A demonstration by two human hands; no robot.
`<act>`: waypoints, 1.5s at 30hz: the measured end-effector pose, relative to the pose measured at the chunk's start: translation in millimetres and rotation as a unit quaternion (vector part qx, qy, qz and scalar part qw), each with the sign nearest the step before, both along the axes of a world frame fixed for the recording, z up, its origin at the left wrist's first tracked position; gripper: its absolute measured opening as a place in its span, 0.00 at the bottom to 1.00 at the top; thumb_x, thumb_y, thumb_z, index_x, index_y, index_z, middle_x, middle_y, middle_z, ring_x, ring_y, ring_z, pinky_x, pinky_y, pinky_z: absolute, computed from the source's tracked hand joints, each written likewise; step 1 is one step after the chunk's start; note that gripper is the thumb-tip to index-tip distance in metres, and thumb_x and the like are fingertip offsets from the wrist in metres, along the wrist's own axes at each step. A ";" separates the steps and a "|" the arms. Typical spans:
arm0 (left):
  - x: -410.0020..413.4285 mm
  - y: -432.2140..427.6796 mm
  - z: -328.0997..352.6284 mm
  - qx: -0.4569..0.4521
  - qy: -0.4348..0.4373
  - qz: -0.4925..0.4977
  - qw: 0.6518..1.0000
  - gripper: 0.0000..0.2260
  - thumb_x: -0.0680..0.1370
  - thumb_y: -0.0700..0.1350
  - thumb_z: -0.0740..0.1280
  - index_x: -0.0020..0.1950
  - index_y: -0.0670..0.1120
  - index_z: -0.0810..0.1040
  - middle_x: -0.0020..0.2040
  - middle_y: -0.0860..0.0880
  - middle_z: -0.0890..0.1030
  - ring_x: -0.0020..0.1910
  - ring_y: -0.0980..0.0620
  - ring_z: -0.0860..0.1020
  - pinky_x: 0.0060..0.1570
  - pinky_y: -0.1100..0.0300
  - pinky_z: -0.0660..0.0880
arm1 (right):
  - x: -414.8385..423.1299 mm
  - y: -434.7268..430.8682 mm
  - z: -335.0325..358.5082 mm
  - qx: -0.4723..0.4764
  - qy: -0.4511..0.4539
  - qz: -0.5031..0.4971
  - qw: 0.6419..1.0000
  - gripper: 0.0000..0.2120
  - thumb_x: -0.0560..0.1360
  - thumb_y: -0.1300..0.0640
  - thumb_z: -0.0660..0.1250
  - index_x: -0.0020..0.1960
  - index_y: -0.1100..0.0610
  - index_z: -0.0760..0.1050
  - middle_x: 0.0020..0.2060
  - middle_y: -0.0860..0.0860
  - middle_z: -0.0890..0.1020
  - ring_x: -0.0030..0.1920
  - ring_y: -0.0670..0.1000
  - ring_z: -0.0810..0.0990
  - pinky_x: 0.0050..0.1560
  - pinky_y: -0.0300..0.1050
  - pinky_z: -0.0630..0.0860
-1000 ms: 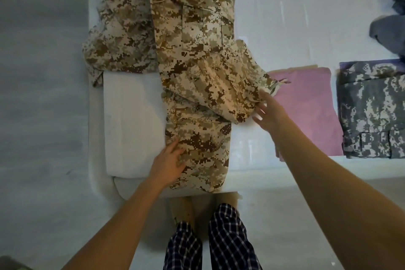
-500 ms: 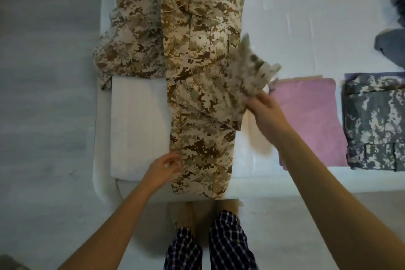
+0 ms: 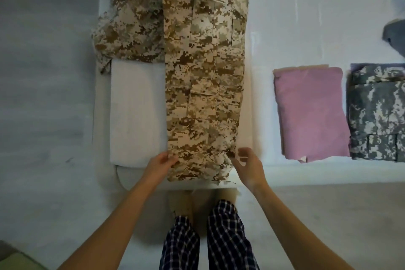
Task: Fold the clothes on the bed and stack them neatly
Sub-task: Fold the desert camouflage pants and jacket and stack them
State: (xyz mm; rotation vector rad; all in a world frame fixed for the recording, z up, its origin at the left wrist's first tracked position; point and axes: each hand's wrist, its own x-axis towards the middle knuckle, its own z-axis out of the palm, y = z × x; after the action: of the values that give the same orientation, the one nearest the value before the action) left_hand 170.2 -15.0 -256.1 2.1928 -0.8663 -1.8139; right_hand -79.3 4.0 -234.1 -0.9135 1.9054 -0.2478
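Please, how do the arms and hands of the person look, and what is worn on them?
Both forearms are bare up to the frame edge, with no sleeves in view. The left hand and right hand wear no gloves; no watch, ring or bracelet shows.

the desert camouflage garment [image 3: 203, 94] is a stout woven cloth, matt, with a pixelled print and stitched pocket flaps. the folded white cloth [image 3: 135, 116] under it looks soft and faintly ribbed. the bed sheet [image 3: 285, 17] is a smooth, matt fabric. the pink folded cloth [image 3: 311, 112] is thin, dull and a little creased. the grey camouflage garment [image 3: 377, 112] has the same coarse matt weave. the checked trousers [image 3: 228, 237] are light cloth. the floor [image 3: 43, 94] looks smooth and hard.
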 end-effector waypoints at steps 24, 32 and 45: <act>-22.5 32.0 -10.7 -0.084 -0.033 0.071 0.993 0.20 0.77 0.52 0.66 0.63 0.50 0.62 0.60 0.46 0.75 0.53 0.51 0.78 0.53 0.52 0.77 | 19.4 26.1 -20.2 0.036 -0.109 -0.137 0.984 0.21 0.75 0.52 0.69 0.64 0.54 0.67 0.53 0.53 0.80 0.50 0.51 0.80 0.40 0.34 0.73; -27.1 33.8 8.3 -0.040 0.043 0.063 0.996 0.13 0.74 0.58 0.66 0.57 0.57 0.73 0.46 0.64 0.77 0.44 0.66 0.75 0.43 0.71 0.72 | 22.9 37.5 -13.9 -0.035 -0.098 -0.143 0.984 0.08 0.75 0.57 0.69 0.52 0.50 0.73 0.49 0.48 0.80 0.46 0.52 0.82 0.43 0.35 0.78; -30.0 29.2 49.1 -0.017 0.187 0.224 0.956 0.31 0.55 0.62 0.79 0.54 0.52 0.78 0.49 0.49 0.85 0.48 0.48 0.83 0.48 0.50 0.80 | 24.5 17.3 1.3 0.005 -0.190 -0.195 0.962 0.15 0.71 0.49 0.72 0.54 0.56 0.74 0.47 0.46 0.81 0.49 0.49 0.81 0.46 0.38 0.77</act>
State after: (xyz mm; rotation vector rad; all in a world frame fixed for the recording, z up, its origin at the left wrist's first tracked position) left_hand 140.3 14.2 -207.0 1.7466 -0.2878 -1.8607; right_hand -54.8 21.3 -232.8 -0.4329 1.7053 -0.6031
